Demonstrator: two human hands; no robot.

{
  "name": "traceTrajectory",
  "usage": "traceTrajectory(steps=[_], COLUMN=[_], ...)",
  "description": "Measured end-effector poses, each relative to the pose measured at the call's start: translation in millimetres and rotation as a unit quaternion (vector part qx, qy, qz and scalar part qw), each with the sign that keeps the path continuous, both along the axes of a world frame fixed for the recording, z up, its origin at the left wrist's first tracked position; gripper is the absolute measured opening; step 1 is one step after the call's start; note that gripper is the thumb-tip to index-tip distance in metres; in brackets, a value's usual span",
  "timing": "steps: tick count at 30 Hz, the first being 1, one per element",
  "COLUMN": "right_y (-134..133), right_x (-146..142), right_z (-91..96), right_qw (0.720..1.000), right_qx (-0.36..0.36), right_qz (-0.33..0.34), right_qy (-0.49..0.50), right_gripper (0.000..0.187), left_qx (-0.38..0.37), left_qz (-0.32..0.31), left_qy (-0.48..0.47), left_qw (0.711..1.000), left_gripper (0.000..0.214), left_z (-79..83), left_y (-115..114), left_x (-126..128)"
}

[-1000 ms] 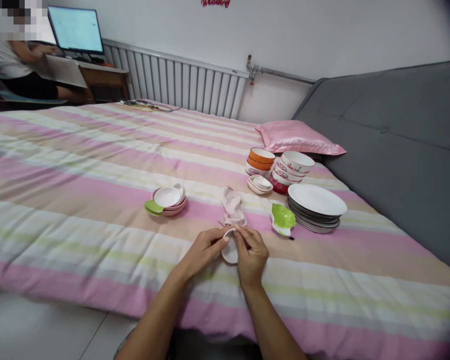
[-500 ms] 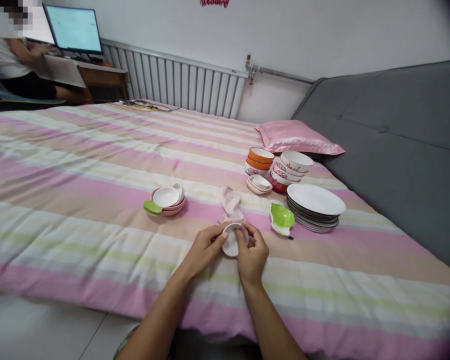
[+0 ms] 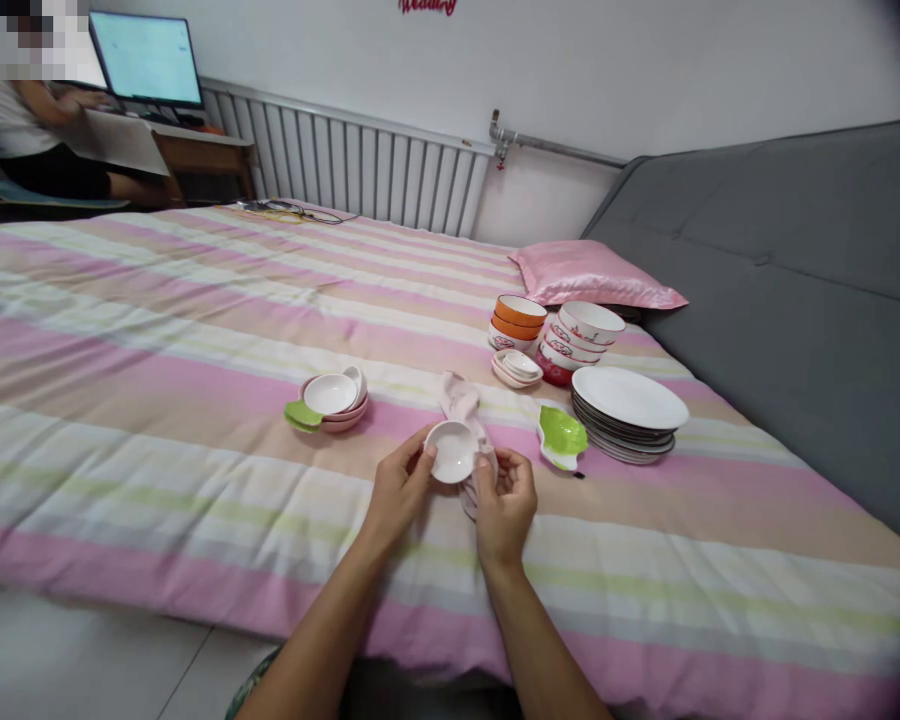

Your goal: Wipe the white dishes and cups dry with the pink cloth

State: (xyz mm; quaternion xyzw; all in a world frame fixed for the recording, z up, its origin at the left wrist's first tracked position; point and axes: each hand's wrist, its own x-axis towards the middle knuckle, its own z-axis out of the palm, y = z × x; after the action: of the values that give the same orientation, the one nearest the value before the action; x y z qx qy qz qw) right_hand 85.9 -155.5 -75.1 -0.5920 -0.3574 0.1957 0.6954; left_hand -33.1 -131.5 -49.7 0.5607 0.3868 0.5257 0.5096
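Note:
A small round white bowl (image 3: pixel 451 450) is tilted toward me, its inside showing, above the striped bed cover. My left hand (image 3: pixel 399 490) grips its left rim, thumb on the front and fingers behind. My right hand (image 3: pixel 507 505) is closed at the bowl's right edge, with a pale pink cloth (image 3: pixel 461 398) bunched at its fingers. Part of that cloth hangs below the bowl, and the rest stretches away behind it on the bed. Right of my right hand lies a green and white leaf-shaped dish (image 3: pixel 562 435).
At left sits a stack of small dishes (image 3: pixel 331 394) with a green handle. To the right are stacked plates (image 3: pixel 630 400), patterned bowls (image 3: pixel 589 325), orange bowls (image 3: pixel 519 312) and small nested dishes (image 3: pixel 517 368). A pink pillow (image 3: pixel 596 272) lies behind. A person (image 3: pixel 15 130) sits at a desk.
The bowl has moved slightly up and left and now faces me with its hollow side. More cloth shows below it, by my right hand. The stacks have stayed put.

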Motion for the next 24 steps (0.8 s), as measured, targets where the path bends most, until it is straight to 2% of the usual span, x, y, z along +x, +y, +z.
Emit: traceTrajectory(steps=[5, 11, 17, 24], right_y=[2, 2, 3, 3], right_x=[3, 3, 4, 8], right_z=[-3.3, -0.7, 1.6, 3.0], right_qw=[0.999, 0.998, 0.996, 0.993], right_qx=[-0.022, -0.045, -0.057, -0.08], right_qz=[-0.007, 0.002, 0.007, -0.004], right_qy=[-0.028, -0.053, -0.073, -0.087], right_gripper=[0.018, 0.014, 0.009, 0.01], left_qx=[-0.033, -0.069, -0.067, -0.04], left_qz=[0.099, 0.142, 0.153, 0.253], left_qy=[-0.023, -0.059, -0.037, 0.044], left_qw=[0.994, 0.986, 0.985, 0.966], left_gripper=[0.047, 0.039, 0.033, 0.025], left_z=[-1.2, -5.6, -10.6, -16.8], left_y=[4, 7, 11, 19], left_x=[-2, -1, -1, 6])
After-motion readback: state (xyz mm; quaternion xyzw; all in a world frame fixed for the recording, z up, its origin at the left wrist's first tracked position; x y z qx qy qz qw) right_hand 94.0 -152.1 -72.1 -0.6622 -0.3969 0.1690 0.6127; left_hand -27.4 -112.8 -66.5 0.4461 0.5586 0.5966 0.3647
